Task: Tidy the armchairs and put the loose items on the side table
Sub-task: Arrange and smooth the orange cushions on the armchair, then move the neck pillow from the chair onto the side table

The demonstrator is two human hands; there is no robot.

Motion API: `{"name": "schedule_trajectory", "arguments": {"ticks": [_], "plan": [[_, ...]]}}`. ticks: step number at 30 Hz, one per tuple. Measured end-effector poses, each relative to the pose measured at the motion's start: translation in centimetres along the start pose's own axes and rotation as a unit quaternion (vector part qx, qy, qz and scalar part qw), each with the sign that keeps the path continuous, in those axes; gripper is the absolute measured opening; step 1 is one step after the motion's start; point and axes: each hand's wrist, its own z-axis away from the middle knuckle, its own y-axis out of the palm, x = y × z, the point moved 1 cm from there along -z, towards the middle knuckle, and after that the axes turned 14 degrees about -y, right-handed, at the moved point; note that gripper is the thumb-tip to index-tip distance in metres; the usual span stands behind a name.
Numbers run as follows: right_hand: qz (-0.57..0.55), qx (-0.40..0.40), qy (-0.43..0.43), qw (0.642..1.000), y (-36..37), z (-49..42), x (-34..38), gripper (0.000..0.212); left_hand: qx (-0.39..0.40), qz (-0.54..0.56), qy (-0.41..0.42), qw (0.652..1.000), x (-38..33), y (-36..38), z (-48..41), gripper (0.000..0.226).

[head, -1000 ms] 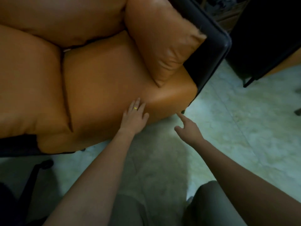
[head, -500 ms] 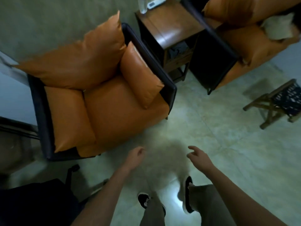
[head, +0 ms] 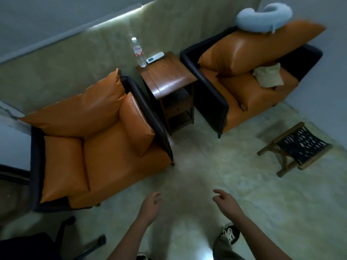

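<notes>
Blue, soft, likely light neck pillow (head: pixel 262 18) up on the back cushion (head: pixel 244 53) of the far armchair (head: pixel 210 91), best grabbed round its fat middle; left grip (head: pixel 151 203) and right grip (head: pixel 225 201) both loose and empty.

Two armchairs (head: pixel 112 156) (head: pixel 253 98), one side table (head: pixel 169 79).

Prob. a home sitting room, poss. a small lounge. An orange leather left armchair (head: pixel 105 147) & a matching right armchair (head: pixel 253 91) stand vs. a plain wall, w/ a wooden side table (head: pixel 169 77) between them. On the table: a water bottle (head: pixel 138 52) & a white remote (head: pixel 155 57). A blue neck pillow (head: pixel 262 17) lies atop the right chair's back cushion. A folding woven stool (head: pixel 298 147) stands nearby on a pale stone-look floor (head: pixel 234 175).
</notes>
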Motion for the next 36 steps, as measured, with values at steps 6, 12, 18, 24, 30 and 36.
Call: {"name": "schedule_trajectory", "arguments": {"ticks": [6, 12, 18, 24, 30, 36], "plan": [[-0.030, -0.043, 0.013, 0.999, -10.1, 0.5, -3.2, 0.036, -0.007, 0.026, -0.001, 1.000, -7.7, 5.5, 3.2, 0.038], [-0.075, -0.072, 0.023, 0.994, -14.8, -1.8, -4.4, 0.038, 0.009, 0.001, 0.042, 0.999, -15.4, 7.9, 1.9, 0.037], [-0.091, -0.115, 0.036, 0.989, -19.3, -5.6, -4.1, 0.040, 0.036, -0.037, 0.065, 0.997, -23.1, 9.5, -3.4, 0.035], [-0.096, -0.184, 0.068, 0.976, -25.7, -11.8, -2.3, 0.039, 0.084, -0.053, 0.089, 0.991, -32.6, 9.4, -10.0, 0.034], [-0.099, -0.231, 0.054, 0.966, -28.7, -19.5, 2.3, 0.038, 0.109, -0.092, 0.141, 0.980, -41.4, 6.6, -16.1, 0.032], [-0.091, -0.189, 0.046, 0.977, -30.4, -26.1, 5.8, 0.038, 0.100, -0.073, 0.134, 0.983, -44.6, 4.6, -19.1, 0.024]]}}
